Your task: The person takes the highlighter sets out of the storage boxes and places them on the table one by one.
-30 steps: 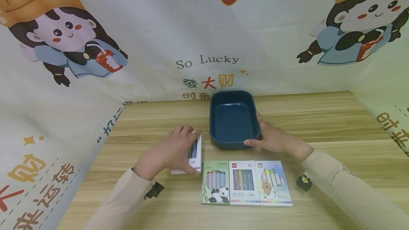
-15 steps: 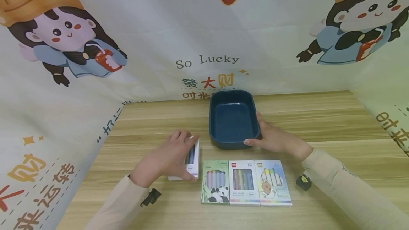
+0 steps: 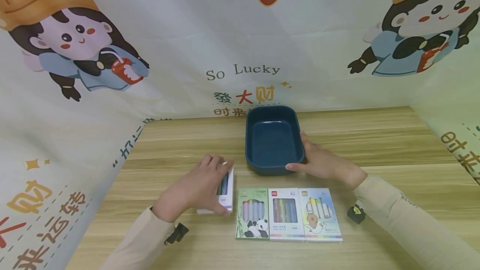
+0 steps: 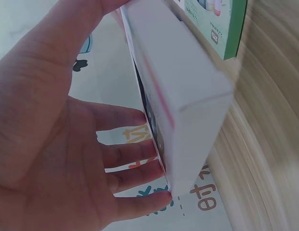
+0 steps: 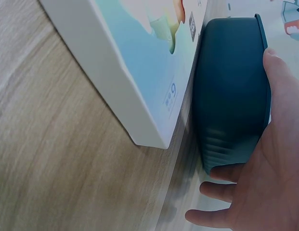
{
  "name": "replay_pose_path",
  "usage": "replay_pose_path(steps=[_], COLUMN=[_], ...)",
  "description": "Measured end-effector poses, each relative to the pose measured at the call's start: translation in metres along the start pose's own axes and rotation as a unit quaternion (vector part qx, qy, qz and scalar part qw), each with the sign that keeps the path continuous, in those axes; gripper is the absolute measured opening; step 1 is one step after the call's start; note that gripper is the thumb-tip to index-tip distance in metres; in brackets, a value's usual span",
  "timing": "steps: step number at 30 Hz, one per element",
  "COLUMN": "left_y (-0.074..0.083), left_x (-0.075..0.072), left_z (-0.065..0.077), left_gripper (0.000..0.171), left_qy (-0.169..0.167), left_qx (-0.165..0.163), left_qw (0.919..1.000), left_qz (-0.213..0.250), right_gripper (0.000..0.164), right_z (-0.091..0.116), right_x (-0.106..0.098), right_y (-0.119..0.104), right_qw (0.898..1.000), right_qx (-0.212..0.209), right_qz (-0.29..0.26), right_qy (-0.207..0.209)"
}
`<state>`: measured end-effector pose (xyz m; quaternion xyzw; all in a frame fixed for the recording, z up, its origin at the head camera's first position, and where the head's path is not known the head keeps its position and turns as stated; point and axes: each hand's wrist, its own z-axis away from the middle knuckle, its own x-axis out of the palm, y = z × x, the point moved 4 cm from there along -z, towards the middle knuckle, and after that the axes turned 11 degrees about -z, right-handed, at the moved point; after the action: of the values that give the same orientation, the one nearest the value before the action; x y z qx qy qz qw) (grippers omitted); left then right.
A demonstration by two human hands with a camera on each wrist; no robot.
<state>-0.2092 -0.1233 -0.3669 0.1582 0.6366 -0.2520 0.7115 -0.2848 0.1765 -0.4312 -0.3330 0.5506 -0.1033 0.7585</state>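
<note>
My left hand (image 3: 195, 186) spans a white box of coloured pens (image 3: 225, 193), thumb on its near edge and fingertips on its far edge. In the left wrist view, the fingertips press along one edge of this pen box (image 4: 197, 110), close over the table. My right hand (image 3: 324, 161) holds the near right corner of a dark blue plastic bin (image 3: 275, 170), with the thumb at the front and fingers along the right side. In the right wrist view, the thumb is at the rim of the bin (image 5: 231, 91) and the lower fingers stand loose.
Three more pen boxes lie side by side in front of the bin: a green panda box (image 3: 252, 213), a white one (image 3: 287, 230) and a light blue one (image 3: 321, 228). A printed cloth (image 3: 180, 45) hangs behind the wooden table (image 3: 393, 149).
My left hand has shifted a little left and toward me with the white pen box, then nearly stopped. The right hand and bin have stayed in place.
</note>
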Motion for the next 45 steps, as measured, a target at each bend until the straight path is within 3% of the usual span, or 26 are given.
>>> replay_pose_path(steps=[45], left_y=[0.01], left_x=[0.029], left_z=[0.016], left_gripper=[0.12], left_qy=[0.006], left_qx=[0.015], left_qw=[0.9998], left_qz=[0.012], right_gripper=[0.124], right_z=[0.002], right_x=[-0.001], right_y=[-0.003], right_qw=[1.0], right_qx=[-0.013], right_qz=[-0.009], right_qy=[0.005])
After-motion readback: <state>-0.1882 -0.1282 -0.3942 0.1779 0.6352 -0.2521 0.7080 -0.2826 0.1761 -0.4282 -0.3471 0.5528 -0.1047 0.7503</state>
